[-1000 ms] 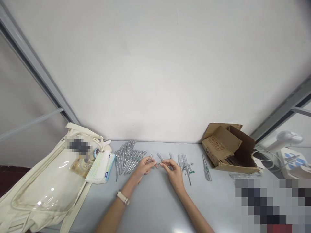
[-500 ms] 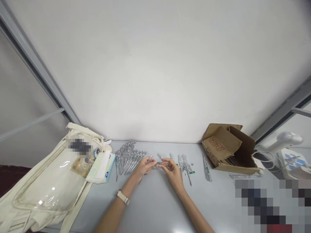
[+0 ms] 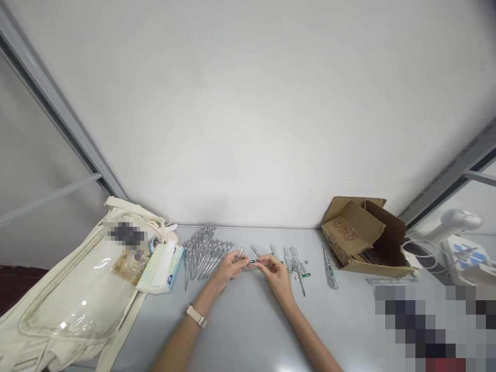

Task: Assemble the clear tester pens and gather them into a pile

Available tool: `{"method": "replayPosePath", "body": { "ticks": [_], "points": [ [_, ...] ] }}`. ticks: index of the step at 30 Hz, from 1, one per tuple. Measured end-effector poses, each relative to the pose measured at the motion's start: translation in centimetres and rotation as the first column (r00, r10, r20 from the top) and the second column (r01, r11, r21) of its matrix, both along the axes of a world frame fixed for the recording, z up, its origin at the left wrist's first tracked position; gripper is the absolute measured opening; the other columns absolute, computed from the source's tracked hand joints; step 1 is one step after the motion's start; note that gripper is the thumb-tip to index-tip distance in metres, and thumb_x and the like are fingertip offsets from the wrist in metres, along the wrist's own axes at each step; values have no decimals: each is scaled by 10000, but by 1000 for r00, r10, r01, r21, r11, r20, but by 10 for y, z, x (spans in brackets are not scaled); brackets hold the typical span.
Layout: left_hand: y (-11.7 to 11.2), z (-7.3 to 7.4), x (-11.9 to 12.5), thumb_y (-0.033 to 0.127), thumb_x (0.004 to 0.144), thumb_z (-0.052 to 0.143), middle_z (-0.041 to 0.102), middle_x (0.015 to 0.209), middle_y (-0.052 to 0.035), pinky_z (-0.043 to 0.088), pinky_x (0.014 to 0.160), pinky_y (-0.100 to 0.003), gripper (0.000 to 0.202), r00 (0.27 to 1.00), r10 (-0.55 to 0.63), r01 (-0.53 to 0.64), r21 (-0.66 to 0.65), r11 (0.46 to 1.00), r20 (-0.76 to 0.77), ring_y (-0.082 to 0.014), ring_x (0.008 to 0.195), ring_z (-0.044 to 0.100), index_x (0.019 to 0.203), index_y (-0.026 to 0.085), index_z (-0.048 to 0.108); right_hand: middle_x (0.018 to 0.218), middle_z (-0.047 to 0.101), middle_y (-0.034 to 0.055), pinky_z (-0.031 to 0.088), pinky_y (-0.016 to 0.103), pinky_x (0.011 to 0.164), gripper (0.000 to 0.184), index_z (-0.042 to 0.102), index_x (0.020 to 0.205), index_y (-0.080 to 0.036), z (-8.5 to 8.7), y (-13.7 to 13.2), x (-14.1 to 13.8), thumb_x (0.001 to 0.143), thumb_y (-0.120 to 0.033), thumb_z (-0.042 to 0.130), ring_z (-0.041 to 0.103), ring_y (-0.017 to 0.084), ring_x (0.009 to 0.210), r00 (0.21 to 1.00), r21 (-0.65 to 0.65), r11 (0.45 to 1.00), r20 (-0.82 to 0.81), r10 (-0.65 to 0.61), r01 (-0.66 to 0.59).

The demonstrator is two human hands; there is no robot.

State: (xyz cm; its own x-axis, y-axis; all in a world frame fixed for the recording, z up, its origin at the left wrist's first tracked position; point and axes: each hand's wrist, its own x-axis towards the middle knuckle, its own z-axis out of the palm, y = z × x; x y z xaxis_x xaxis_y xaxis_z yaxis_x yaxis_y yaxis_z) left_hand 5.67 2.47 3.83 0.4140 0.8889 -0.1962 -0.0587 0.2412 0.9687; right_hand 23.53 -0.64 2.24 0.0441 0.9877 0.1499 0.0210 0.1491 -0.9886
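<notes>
Toward the back edge of the grey tabletop [image 3: 248, 323], the left hand [image 3: 232, 265] grips a slim, clear-handled metal screwdriver [image 3: 239, 254]; the right hand [image 3: 275, 272], fingers narrowed, pinches a small green piece [image 3: 252, 262] (its shape escapes me).

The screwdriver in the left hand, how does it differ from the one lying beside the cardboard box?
The held screwdriver is gripped in the left hand; the loose screwdriver lies on the table. The held screwdriver's handle points toward the wall; the loose screwdriver's points away from it. Both have slim shafts.
</notes>
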Motion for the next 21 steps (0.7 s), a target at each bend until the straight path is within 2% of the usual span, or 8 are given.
{"method": "replayPosePath", "body": {
  "ticks": [10, 14, 18, 21],
  "points": [
    [1, -2, -2, 521, 713, 730, 658, 779, -18, 94, 398, -214, 431, 999, -32, 32, -6, 999, -20, 3, 386, 227, 843, 140, 577, 762, 698, 35, 464, 305, 706, 275, 664, 796, -177, 3, 1, -2, 726, -432, 740, 618, 186, 720, 998, -37, 999, -66, -5, 3],
    [1, 0, -2, 589, 741, 674, 606, 684, 2, 92, 404, -218, 473, 998, -41, 42, 13, 999, -37, -4, 392, 198, 829, 129, 602, 773, 696, 41, 458, 299, 704, 283, 671, 798, -176, 2, 4, 3, 713, -435, 749, 613, 188, 731, 996, -42, 999, -91, -15, 11],
    [-2, 8, -3, 602, 813, 579, 657, 758, -54, 97, 410, -231, 511, 982, -173, 174, 13, 985, -72, -24, 415, 204, 942, 114, 655, 745, 676, 32, 442, 283, 665, 299, 673, 776, -178, 5, 9, 14, 689, -450, 761, 589, 173, 696, 989, -62, 996, -128, -69, 62],
    [-5, 16, -5, 541, 837, 579, 674, 757, -72, 114, 427, -244, 464, 944, -311, 313, 9, 950, -110, -37, 431, 212, 965, 107, 682, 701, 662, 22, 422, 270, 610, 308, 680, 766, -180, 7, 11, 23, 680, -464, 763, 563, 158, 640, 993, -97, 995, -110, -36, 25]
  ]
}}
